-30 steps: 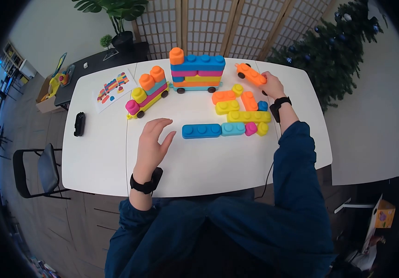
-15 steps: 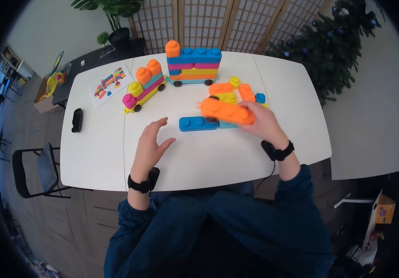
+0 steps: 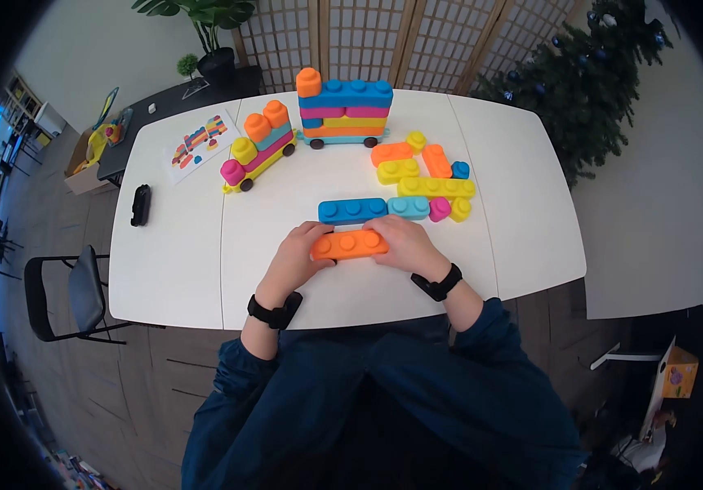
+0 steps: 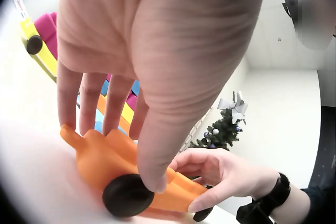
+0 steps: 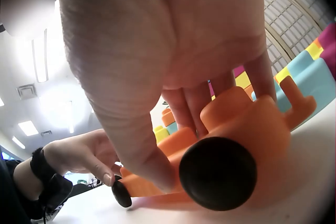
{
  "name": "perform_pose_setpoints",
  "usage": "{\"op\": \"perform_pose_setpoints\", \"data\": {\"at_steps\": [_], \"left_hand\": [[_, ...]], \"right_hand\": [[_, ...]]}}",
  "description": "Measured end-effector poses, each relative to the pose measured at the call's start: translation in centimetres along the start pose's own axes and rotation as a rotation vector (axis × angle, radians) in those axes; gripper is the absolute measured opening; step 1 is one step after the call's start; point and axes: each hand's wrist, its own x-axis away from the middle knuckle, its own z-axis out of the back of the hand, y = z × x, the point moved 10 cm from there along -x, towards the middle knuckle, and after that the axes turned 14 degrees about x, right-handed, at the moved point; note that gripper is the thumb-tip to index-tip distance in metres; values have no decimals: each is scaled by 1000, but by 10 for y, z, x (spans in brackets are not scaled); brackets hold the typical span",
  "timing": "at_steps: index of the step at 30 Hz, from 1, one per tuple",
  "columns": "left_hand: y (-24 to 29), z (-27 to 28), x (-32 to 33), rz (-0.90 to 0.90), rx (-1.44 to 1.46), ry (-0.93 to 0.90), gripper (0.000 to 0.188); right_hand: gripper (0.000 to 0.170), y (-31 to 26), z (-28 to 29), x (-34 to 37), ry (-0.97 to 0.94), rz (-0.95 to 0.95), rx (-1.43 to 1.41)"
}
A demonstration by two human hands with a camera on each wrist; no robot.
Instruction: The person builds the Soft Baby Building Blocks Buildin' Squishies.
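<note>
An orange toy wagon base [image 3: 350, 244] with studs on top and black wheels is near the front of the white table [image 3: 286, 306]. My left hand [image 3: 290, 260] grips its left end, thumb on the near side and fingers on the far side. At the other end, my right hand [image 3: 410, 245] holds it the same way. In the left wrist view, a black wheel [image 4: 128, 195] shows beside the thumb; a hitch hook [image 5: 300, 102] sticks out in the right wrist view. Just beyond lie a long blue block [image 3: 352, 211] and a light blue block [image 3: 408, 208].
Farther right lie a long yellow block [image 3: 436, 188], a pink block [image 3: 440, 209] and several others. A tall block wagon [image 3: 345, 122] stands at the back, linked to a smaller one [image 3: 262, 153]. A printed picture sheet [image 3: 200, 147] and a black case [image 3: 141, 205] lie left.
My right hand has carried the orange wagon base from the back right to the table's front middle. My left hand has moved right and taken hold of its left end.
</note>
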Motion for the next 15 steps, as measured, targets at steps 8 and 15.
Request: {"op": "perform_pose_setpoints", "data": {"at_steps": [8, 15], "left_hand": [[-3, -3, -2, -56, -74, 47, 53], [-11, 5, -4, 53, -58, 135, 51]], "right_hand": [[47, 7, 4, 16, 101, 0, -29], [35, 42, 17, 38, 211, -211, -90]]}}
